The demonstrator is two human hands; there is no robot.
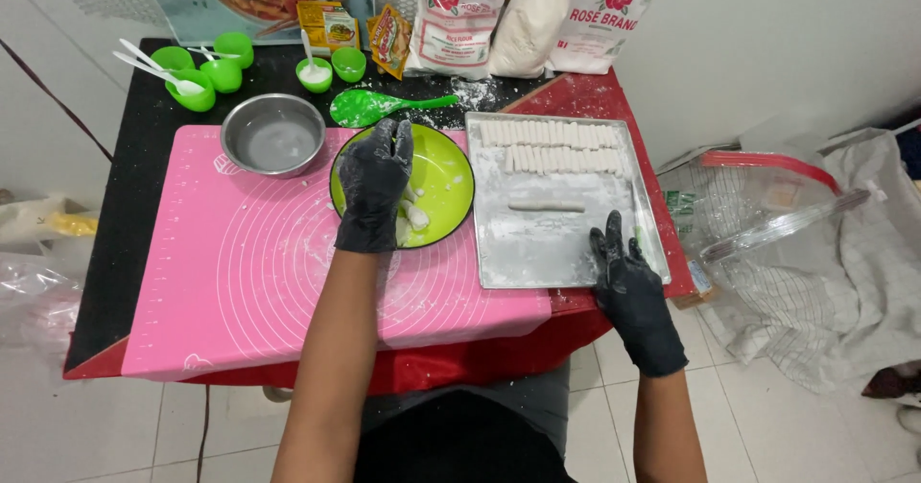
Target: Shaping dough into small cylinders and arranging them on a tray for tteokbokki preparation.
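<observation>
Reaching into green plate (449, 178) for dough pieces (415, 216), gloved left hand (372, 188) curled, right hand (628, 282) spread on metal tray (537, 248).

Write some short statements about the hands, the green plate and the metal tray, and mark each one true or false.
1. The left hand is over the green plate. True.
2. The right hand holds the steel bowl. False: it rests on the metal tray, at its near edge.
3. The dough sticks lie in rows at the tray's far end. True.
4. Both hands are bare. False: both wear black gloves.
5. The green spoon lies on the tray. False: it lies beyond the plate.
</observation>
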